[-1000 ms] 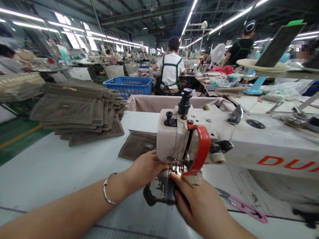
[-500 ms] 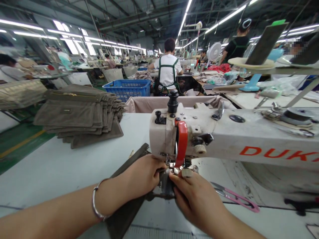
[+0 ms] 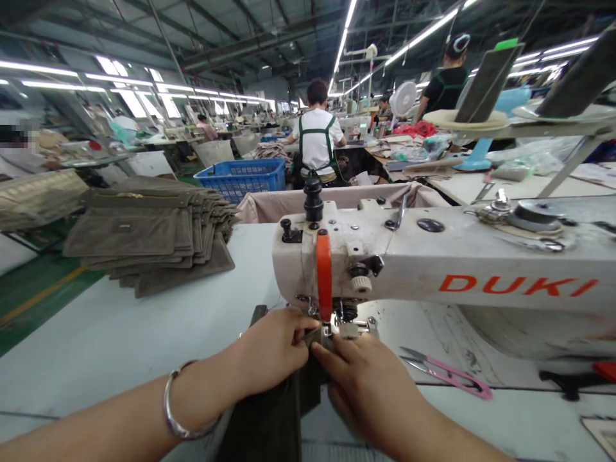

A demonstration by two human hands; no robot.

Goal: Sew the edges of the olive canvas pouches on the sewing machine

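Head view, dark fabric pinched in left-hand grip, spreading beneath it

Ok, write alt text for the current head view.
A left hand pinches dark brown fabric beside a right hand at a white sewing machine lettered DUKI in orange. Pink-handled metal snips lie right, stacked grey-brown fabric pieces left.

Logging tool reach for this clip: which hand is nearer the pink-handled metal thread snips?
Right. The right hand is beside the pink-handled snips, on their left, not touching them; the left hand is farther left, past the right hand.
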